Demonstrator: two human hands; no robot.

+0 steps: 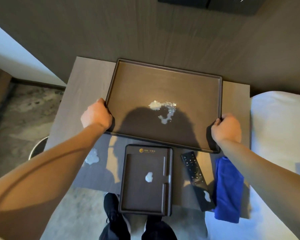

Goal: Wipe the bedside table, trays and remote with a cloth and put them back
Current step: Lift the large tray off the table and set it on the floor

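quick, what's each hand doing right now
Left hand: grips the left rim of the large tray.
Right hand: grips the tray's right rim.

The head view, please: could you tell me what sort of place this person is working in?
Most likely a hotel bedroom: a bedside table stands beside a white-sheeted bed, and on it lie a small tray stamped with a gold logo and a TV remote.

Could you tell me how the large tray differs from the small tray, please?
The large tray is broad and undivided; the small tray is narrower, with compartments and a gold logo. The left hand and right hand hold the large tray's sides; the small tray lies untouched. Both are dark brown with white smears.
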